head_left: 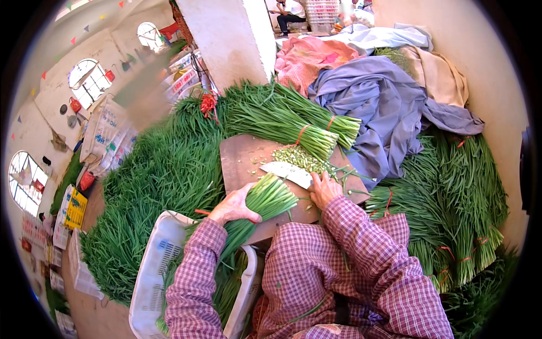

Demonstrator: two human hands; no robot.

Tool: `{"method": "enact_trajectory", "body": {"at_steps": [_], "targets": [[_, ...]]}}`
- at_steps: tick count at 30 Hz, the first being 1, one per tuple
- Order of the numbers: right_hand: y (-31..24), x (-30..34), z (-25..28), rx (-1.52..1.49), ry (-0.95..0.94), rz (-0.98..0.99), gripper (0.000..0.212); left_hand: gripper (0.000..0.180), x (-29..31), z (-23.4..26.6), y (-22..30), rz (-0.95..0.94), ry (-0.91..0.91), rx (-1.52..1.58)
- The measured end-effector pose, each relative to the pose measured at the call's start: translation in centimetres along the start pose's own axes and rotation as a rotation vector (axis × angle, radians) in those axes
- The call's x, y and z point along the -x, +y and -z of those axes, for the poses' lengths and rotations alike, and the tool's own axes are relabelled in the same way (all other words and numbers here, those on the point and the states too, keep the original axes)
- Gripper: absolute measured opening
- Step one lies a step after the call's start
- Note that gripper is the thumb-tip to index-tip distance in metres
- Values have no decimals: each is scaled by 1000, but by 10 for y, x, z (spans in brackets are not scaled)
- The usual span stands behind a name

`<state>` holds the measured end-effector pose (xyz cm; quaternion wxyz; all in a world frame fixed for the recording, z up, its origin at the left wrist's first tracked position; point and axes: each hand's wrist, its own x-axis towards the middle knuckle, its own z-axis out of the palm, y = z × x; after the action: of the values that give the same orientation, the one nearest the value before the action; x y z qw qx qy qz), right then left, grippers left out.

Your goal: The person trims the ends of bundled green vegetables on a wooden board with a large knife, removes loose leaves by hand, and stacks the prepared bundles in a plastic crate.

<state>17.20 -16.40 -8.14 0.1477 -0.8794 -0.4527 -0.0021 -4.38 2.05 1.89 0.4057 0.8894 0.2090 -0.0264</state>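
Note:
My left hand (234, 206) grips a thick bundle of green chives (265, 200), its cut ends resting on a worn wooden cutting board (240, 158). My right hand (324, 189) holds the handle of a broad cleaver (287, 172), whose blade lies flat on the board just beyond the bundle's ends. A small heap of chopped pale green stem bits (299, 158) sits behind the blade. Both forearms wear a purple checked shirt.
Tied chive bundles (288, 121) lie across the board's far side. Loose chives (152, 186) spread to the left, more tied bundles (451, 209) at right. A white plastic crate (152, 277) holds chives below the board. Cloths (384, 96) are heaped behind. A person sits far back.

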Motion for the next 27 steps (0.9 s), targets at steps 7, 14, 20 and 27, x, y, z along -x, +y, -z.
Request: {"method": "enact_trajectory", "body": {"at_steps": [7,14,20,27], "targets": [[6,5,19,-213,-78,-89,39,137,-1,-18,35,-138,254,-571],[-6,53,90,-819,-127,-18,48,133,-16,-79,40,-62,474,-699],[-4,41,68,-795,90,19,45,110,-13,-76,42,-142,538,-630],[-26,-4,35,-1025,-12,-200,57,103,-11,-76,45,-229,592,-601]]}}
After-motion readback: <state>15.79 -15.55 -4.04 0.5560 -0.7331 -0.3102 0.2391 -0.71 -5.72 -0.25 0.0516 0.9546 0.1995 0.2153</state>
